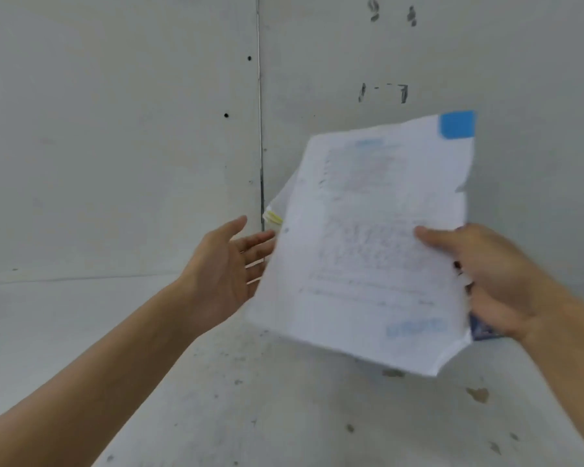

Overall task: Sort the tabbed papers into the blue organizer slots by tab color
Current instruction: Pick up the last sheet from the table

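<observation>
Holding the papers [368,251] up before me, I pinch their right edge in my right hand [486,278], thumb on the front and fingers behind, while my left hand [223,267] lies open, fingers straight, at the left edge and grips nothing. To do this well I would peel off only the top one, reading its blue tab [457,124] at the top corner; a yellow tab [273,217] peeps from those behind, and no organizer shows plainly.
</observation>
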